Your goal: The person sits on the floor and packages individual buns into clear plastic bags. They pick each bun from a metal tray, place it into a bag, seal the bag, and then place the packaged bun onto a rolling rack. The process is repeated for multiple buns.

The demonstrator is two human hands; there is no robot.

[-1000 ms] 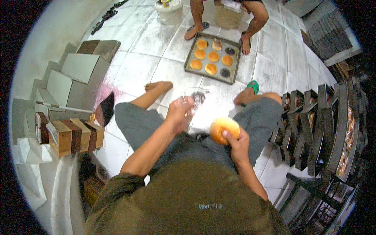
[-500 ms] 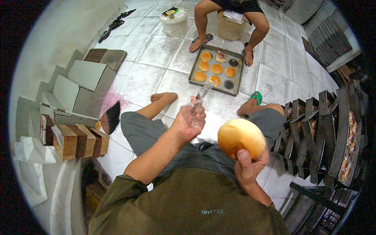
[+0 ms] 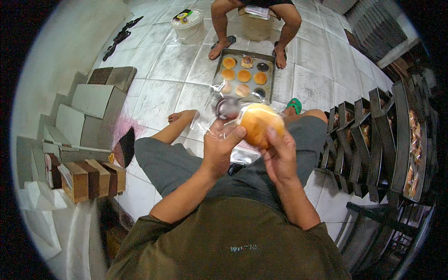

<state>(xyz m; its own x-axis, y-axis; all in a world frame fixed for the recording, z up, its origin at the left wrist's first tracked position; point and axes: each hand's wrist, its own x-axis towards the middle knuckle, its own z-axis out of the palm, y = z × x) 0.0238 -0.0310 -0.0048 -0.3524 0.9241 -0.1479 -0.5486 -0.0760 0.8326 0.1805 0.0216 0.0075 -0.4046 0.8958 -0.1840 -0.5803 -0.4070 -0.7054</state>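
Note:
A round golden bun [image 3: 261, 125] is in my right hand [image 3: 281, 158], whose thumb and fingers close around its right side. My left hand [image 3: 218, 151] pinches a clear plastic bag [image 3: 201, 122] with a dark round print, blurred by motion. The bun's left edge touches the bag and the left thumb; whether it sits inside the bag I cannot tell. Beyond my hands, a square metal tray [image 3: 247, 51] on the floor holds several golden buns [image 3: 243, 75], one wrapped bun [image 3: 247, 61] and dark round pieces [image 3: 262, 67].
Another person's bare legs [image 3: 289, 23] flank the tray's far side. A white lidded bucket [image 3: 189, 30] stands at the back left. On the right are stacked metal trays [image 3: 379, 140] with wrapped items. Cardboard boxes [image 3: 91, 102] and wooden blocks [image 3: 77, 182] line the left.
The bun has moved left and farther from my body to meet the bag. The bag has spread from a crumpled strip, and my two hands are now close together. The whole view shifted slightly.

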